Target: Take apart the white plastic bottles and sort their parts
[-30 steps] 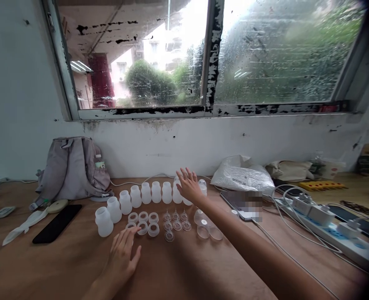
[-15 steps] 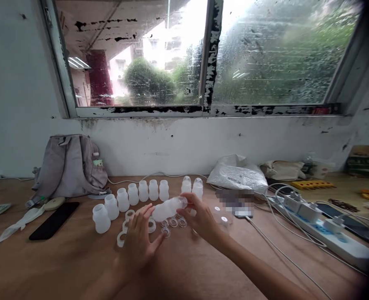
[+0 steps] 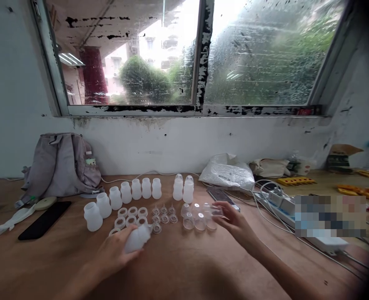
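My left hand (image 3: 117,250) is wrapped round a translucent white baby bottle (image 3: 137,238), tilted above the table with its top end pointing up and right. A clear dome cap (image 3: 216,210) is between the fingers of my right hand (image 3: 233,221), at the right edge of a group of clear caps (image 3: 200,223). Several white collar rings (image 3: 131,221) lie in rows just beyond my left hand. Clear nipples (image 3: 164,218) stand between the rings and the caps.
Open bottles (image 3: 115,198) stand in a curved row behind the rings. Two capped bottles (image 3: 188,191) stand further right. A black phone (image 3: 44,221) and a grey backpack (image 3: 62,166) are at left. A silvery bag (image 3: 226,173), another phone (image 3: 223,198) and a power strip (image 3: 323,241) with cables are at right.
My hands, together on the bottle before, are now apart. The left has drawn down and left with the bottle; the right has moved right to the caps. The view has shifted slightly.
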Motion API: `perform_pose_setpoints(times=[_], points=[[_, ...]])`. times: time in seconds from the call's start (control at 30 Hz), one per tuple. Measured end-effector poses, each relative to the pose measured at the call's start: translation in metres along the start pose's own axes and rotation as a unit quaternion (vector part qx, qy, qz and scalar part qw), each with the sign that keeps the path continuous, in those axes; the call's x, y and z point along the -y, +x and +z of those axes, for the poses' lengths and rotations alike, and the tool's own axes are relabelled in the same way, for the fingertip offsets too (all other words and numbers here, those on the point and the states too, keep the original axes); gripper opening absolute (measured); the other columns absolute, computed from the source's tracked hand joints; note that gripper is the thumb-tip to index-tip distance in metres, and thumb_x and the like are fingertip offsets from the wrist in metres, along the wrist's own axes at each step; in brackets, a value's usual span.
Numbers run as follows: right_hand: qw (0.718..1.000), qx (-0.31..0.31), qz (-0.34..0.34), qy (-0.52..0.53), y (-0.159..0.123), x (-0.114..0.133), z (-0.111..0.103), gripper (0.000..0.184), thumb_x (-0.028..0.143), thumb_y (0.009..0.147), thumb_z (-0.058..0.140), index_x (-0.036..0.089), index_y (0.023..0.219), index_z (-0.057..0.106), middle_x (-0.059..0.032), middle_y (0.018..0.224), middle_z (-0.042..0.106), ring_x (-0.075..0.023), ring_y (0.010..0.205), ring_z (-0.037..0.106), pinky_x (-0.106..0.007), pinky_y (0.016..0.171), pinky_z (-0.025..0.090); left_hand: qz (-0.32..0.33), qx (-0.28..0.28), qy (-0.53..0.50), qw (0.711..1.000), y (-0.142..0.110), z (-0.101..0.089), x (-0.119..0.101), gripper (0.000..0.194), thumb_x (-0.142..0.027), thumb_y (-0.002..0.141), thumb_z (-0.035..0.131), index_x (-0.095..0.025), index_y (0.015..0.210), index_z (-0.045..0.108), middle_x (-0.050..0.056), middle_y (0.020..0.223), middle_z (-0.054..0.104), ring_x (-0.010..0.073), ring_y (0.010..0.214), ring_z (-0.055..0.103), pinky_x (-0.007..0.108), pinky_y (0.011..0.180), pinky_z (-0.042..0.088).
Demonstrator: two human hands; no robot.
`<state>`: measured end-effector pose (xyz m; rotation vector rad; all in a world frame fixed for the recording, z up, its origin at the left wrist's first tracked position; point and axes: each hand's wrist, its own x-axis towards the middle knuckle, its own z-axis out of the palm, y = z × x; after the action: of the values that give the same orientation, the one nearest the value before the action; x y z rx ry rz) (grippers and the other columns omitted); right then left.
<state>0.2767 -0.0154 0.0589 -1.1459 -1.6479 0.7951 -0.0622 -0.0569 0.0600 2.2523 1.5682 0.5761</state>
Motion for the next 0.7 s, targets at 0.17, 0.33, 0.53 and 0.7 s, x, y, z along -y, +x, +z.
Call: perform_pose_setpoints(times=[0.17, 0.33, 0.53, 0.7], points=[[0.959, -0.066, 0.037, -0.273, 0.004, -0.052, -0.037, 0.033, 0.025, 0.064, 0.051, 0.022, 0.096, 0.055, -0.0066, 0.092, 0.055, -0.0194, 0.072, 0.058, -0.032, 0.065, 0.047, -0.078, -0.063, 0.036, 0.994, -0.014, -0.002, 0.033, 0.039, -0.045, 0.071, 0.051, -0.026, 0.104, 0.046, 0.004, 0.102, 0.06, 0.0231, 0.087, 0.057, 0.031, 0.071, 0.043], [0.944, -0.064, 0.043, -0.322, 0.005, -0.087, -0.03, 0.038, 0.024, 0.064, 0.047, 0.017, 0.102, 0.046, -0.0096, 0.098, 0.055, -0.0222, 0.088, 0.055, -0.033, 0.073, 0.044, 0.022, -0.068, 0.056, 0.996, -0.01, 0.014, 0.029, 0.04, -0.044, 0.073, 0.05, -0.028, 0.109, 0.045, 0.003, 0.108, 0.057, 0.0226, 0.093, 0.055, 0.033, 0.075, 0.044], [0.944, -0.102, -0.03, -0.313, 0.018, -0.047, -0.015, 0.035, 0.036, 0.07, 0.05, 0.016, 0.098, 0.048, -0.0123, 0.097, 0.054, -0.0247, 0.088, 0.053, -0.039, 0.079, 0.04, 0.101, -0.106, 0.118, 0.982, 0.011, 0.017, 0.004, 0.042, -0.04, 0.075, 0.05, -0.022, 0.113, 0.043, 0.006, 0.104, 0.058, 0.0217, 0.091, 0.056, 0.032, 0.076, 0.044], [0.99, 0.122, -0.007, -0.075, 0.026, 0.035, 0.047, 0.036, 0.048, 0.079, 0.042, 0.02, 0.1, 0.048, -0.0005, 0.071, 0.053, -0.0125, 0.059, 0.05, -0.023, 0.051, 0.04, 0.097, -0.14, 0.124, 0.977, 0.04, -0.002, -0.045, 0.04, -0.046, 0.076, 0.046, -0.02, 0.106, 0.046, 0.006, 0.091, 0.06, 0.0216, 0.08, 0.057, 0.031, 0.066, 0.044]])
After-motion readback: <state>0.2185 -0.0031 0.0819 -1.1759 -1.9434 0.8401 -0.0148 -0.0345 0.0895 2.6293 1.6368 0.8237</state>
